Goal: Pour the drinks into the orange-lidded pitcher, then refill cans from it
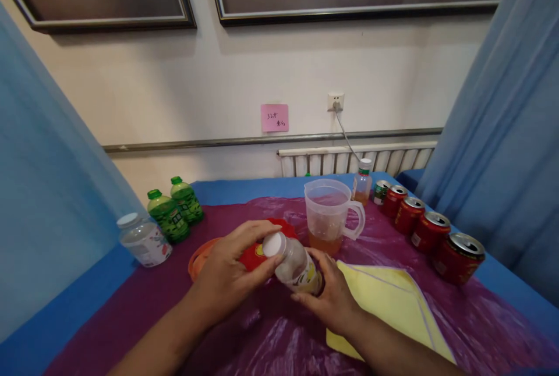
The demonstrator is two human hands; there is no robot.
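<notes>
Clear plastic, smooth and thin by its look, forms the bottle (290,262) which I watch from far away through the head camera. It is in the middle of the scene, tilted, with its white cap (273,244) toward the left, on the near left side of the jug (328,219). The right hand (329,291) is closed around the lower part, thumb on the near side and fingers on the far side. The left hand (244,259) is half open, thumb and fingers curved about the cap; I cannot tell if they press on it.

I judge the bottle to be light and not fragile, but the wall could give under a strong squeeze, and it may be slippery if wet. For me, the best hold is low, over the paper-like label (310,277), while the stiff round cap suits the fingertips. How much is inside I cannot tell, because the hand covers the base.

Under the hands, the purple sheet (262,335) is shiny and wrinkled, like thin plastic film. The jug is cloudy and wide, with a loop handle and amber liquid. On the right, the yellow cloth (388,300) lies folded and soft, near the round metal cans (430,230).
</notes>
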